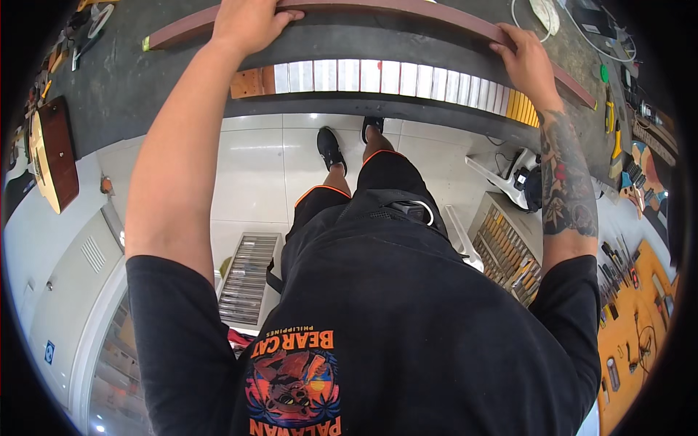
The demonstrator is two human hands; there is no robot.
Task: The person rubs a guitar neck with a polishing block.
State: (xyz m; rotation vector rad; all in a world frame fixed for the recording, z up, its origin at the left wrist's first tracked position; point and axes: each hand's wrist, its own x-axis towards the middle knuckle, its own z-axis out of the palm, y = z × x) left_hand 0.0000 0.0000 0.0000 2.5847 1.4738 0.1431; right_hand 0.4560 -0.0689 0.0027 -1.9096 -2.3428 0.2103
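A long, narrow reddish-brown bar [436, 13] with yellowish-green ends lies across the dark bench, bowed by the lens. Toward its left part, my left hand [249, 25] is closed on it; the picture's top edge cuts off some of that hand. My right hand [525, 62] has curled fingers over the bar's right part. Nearer to me, along the bench's front edge, runs a long strip [349, 75] divided into silvery-white rectangles, yellow ones at its right end. A brown wooden piece with small holes [251, 83] shows at its left end. Neither hand touches this strip.
The dark grey bench [109, 94] spans the far side. A guitar-like body [57, 156] hangs at its left edge. Hand tools and cables line the right, beside an orange tool board [640, 327]. Below stand drawers of thin strips [251, 280] and a tool case [509, 247].
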